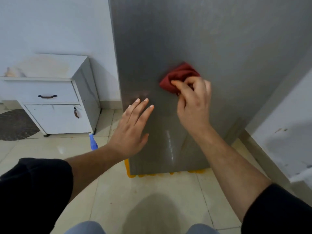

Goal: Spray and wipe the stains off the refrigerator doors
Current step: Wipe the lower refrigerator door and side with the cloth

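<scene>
Two bare hands work at the grey refrigerator door (202, 39), a flat panel with a matte, finely lined finish. The right hand (194, 102) pinches a crumpled dark red cloth (179, 75) between thumb and curled fingers and presses it against the door at mid height. The left hand (133, 130) is flat, fingers straight and slightly spread, at the door's lower left area. A faint brownish smudge (143, 94) sits just above the left fingertips; a pale vertical streak (170, 144) shows lower down. A blue plastic spray bottle (93, 142), partly hidden by the left forearm, is on the glossy tiled floor (152, 200) near a white cabinet (55, 98).
</scene>
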